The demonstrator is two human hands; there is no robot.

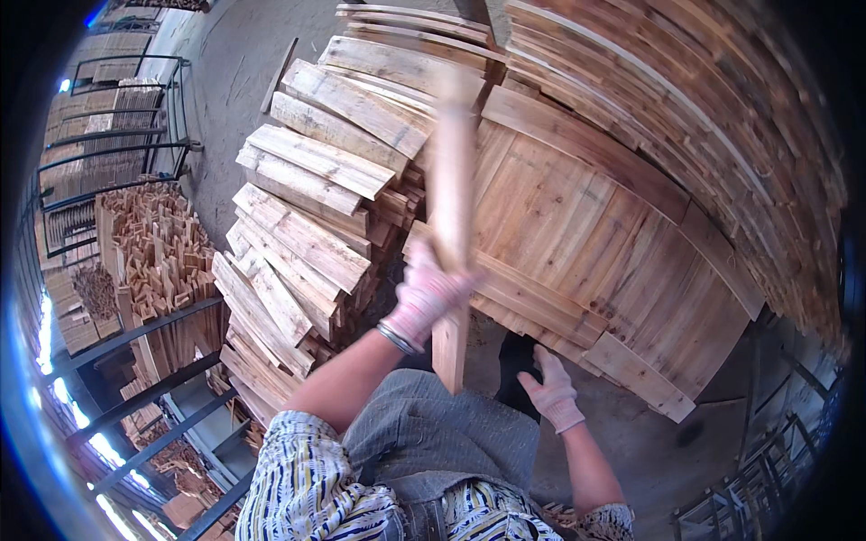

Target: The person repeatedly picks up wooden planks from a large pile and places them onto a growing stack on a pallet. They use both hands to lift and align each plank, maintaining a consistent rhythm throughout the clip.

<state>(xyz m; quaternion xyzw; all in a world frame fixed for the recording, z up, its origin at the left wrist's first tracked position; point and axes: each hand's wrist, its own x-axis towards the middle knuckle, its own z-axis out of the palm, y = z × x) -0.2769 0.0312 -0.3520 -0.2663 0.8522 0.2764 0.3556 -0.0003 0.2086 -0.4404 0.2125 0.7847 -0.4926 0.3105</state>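
My left hand point(426, 296), in a pale pinkish work glove, is closed around a narrow wooden board point(451, 203). The board stands out lengthwise in front of me, its far end smeared by motion and its near end over my apron. My right hand point(552, 393), gloved too, holds nothing, and its thumb is apart from the fingers. It hangs low beside the near edge of a neat stack of boards point(577, 234), which has several planks laid crosswise along its borders. Left of the held board lies an uneven pile of loose boards point(311, 212).
A tall stack of layered planks point(667, 99) rises behind the neat stack on the right. To the left are a dark metal rack point(117, 135) and a bundle of short offcuts point(158, 243). Grey concrete floor point(239, 68) shows at the far left.
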